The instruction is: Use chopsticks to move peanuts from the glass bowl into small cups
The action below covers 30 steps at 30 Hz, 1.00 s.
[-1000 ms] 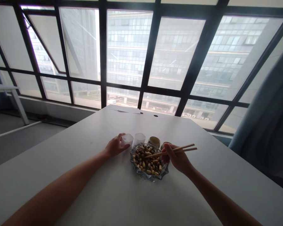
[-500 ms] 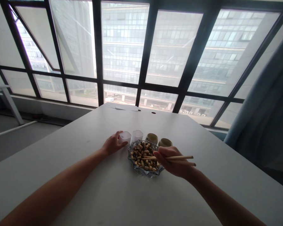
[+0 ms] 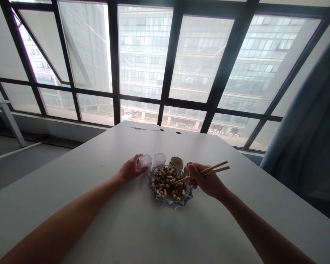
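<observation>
My left hand (image 3: pixel 132 169) is closed around the near left side of a translucent white plastic cup (image 3: pixel 145 161), which stands on the table. Beside it is a second white cup (image 3: pixel 160 159). In front of them sits a scalloped glass bowl (image 3: pixel 169 202) of mixed nuts (image 3: pixel 165 179), peanuts and pistachios by their look. My right hand (image 3: pixel 207 180) grips a pair of wooden chopsticks (image 3: pixel 216 169), their tips down among the nuts. Behind the bowl stands an olive-coloured round cup (image 3: pixel 177 162); another olive cup (image 3: pixel 187 168) is mostly hidden by my right hand.
All this rests on a long white table (image 3: pixel 112 227). Thin sheets (image 3: pixel 143 127) and two round holes are at its far end. Tall windows (image 3: pixel 143 51) rise beyond, and a blue curtain (image 3: pixel 299 106) hangs at the right.
My right hand has shifted slightly right and up, and the chopsticks now tilt more steeply. Some nuts have moved, baring part of the bowl's bottom. My left hand stays at the white cup.
</observation>
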Tool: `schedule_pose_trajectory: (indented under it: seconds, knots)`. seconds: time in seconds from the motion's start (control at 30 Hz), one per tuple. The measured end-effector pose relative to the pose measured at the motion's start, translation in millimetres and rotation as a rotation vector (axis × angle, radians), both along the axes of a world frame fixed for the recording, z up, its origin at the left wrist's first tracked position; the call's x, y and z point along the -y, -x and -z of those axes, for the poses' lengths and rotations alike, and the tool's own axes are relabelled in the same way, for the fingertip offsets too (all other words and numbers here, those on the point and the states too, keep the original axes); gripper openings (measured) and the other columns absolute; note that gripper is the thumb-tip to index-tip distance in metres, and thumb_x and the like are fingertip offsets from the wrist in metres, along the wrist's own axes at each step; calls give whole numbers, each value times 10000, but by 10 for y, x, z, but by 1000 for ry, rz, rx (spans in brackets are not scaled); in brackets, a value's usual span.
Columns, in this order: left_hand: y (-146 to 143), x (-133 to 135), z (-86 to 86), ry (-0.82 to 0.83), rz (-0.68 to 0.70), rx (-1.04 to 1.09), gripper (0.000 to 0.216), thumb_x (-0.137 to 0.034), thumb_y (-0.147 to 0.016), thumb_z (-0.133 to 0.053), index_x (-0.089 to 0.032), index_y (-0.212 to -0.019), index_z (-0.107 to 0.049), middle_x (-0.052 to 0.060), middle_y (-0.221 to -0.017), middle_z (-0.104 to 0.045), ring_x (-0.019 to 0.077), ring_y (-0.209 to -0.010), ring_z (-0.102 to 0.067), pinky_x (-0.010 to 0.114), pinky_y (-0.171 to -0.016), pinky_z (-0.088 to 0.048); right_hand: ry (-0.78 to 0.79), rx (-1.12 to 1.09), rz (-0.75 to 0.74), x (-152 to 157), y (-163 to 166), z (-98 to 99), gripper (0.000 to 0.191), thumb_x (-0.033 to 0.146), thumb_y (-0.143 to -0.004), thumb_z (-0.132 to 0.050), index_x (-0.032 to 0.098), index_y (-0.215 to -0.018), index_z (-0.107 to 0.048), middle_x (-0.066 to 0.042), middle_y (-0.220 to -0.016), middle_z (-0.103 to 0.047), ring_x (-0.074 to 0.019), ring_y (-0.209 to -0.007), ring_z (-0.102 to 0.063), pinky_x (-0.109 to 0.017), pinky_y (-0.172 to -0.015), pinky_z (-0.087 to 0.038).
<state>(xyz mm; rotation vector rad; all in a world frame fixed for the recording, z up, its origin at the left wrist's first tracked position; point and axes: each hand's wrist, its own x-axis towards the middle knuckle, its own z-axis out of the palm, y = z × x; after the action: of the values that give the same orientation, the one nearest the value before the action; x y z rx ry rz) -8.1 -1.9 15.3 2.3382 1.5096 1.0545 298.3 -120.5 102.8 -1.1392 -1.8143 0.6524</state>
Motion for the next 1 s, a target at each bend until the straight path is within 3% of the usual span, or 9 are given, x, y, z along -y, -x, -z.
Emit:
schedule_pose_trajectory:
  seconds: [0.1, 0.3, 0.53, 0.73, 0.87, 1.0]
  knots:
    - [1, -11, 12, -5, -5, -9, 678, -537, -773, -657, -186, -1335, -509, 88, -930, -699, 260, -851, -680, 360, -785, -522, 38, -81, 34, 0, -18, -24, 560, 706, -857, -531, 199, -618, -551, -3, -443, -596, -128, -362, -546, -219, -357, -413]
    - [2, -7, 10, -8, 0, -12, 684, -545, -774, -655, -180, -1334, -513, 93, -928, -701, 270, -845, -683, 373, -789, -524, 215, -90, -92, 27, 62, 22, 575, 716, -848, -527, 190, -618, -541, 1, -427, -594, -119, -336, -548, -191, -330, -371]
    - [-8, 25, -28, 11, 2, -41, 684, -545, -789, -639, -169, -1344, -498, 105, -947, -702, 276, -869, -684, 377, -793, -525, 82, -121, 3, -13, 43, 67, 522, 654, -873, -562, 193, -630, -555, -1, -470, -610, -121, -378, -563, -212, -368, -444]
    - [-16, 38, -35, 26, -3, -47, 696, -540, -787, -640, -154, -1348, -498, 114, -955, -697, 281, -878, -682, 379, -806, -523, 140, -32, -166, 83, 190, 112, 501, 635, -909, -514, 211, -643, -528, -2, -509, -623, -121, -388, -561, -218, -375, -440]
    - [-15, 39, -41, 23, -3, -52, 689, -537, -792, -636, -165, -1354, -492, 104, -952, -699, 272, -879, -678, 370, -804, -521, 1, 30, -88, 22, 127, 131, 504, 598, -931, -509, 205, -616, -522, 3, -502, -588, -115, -392, -542, -218, -376, -417]
    - [-8, 27, -33, 22, -2, -59, 702, -543, -794, -632, -153, -1360, -486, 107, -958, -694, 267, -888, -677, 365, -815, -519, -37, -21, 18, -30, 22, 88, 514, 601, -942, -488, 196, -631, -547, 0, -469, -579, -117, -376, -529, -221, -370, -414]
